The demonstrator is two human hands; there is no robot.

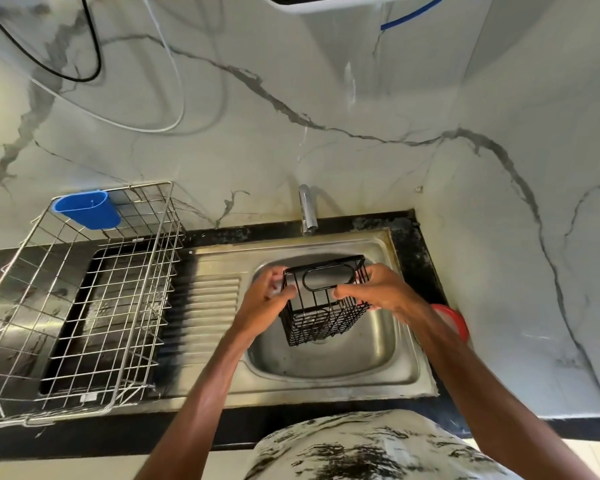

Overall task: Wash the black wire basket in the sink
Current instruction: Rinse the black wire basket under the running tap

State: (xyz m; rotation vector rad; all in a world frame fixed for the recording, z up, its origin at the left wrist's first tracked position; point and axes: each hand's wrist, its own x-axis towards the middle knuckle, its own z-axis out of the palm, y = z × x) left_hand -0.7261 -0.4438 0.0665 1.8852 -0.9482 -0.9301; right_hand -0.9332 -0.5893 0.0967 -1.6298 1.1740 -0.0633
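We hold the black wire basket (321, 303) above the sink (343, 365) bowl.
Head view: our left hand (267, 294) and right hand (378, 289) grip opposite sides of the thin, glossy wire grid (both equally near). Its long axis tips from the chrome tap (307, 211) back toward us, rim end farther off, with dull brushed steel directly beneath.

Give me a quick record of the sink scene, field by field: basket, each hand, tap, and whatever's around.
basket: black wire basket, held over the sink basin
left hand: grips the basket's left side
right hand: grips the basket's right side
tap: behind the basin, no stream visible
left of sink: steel wire drying rack with blue plastic holder at its back
right of sink: red-rimmed object, partly hidden by the arm
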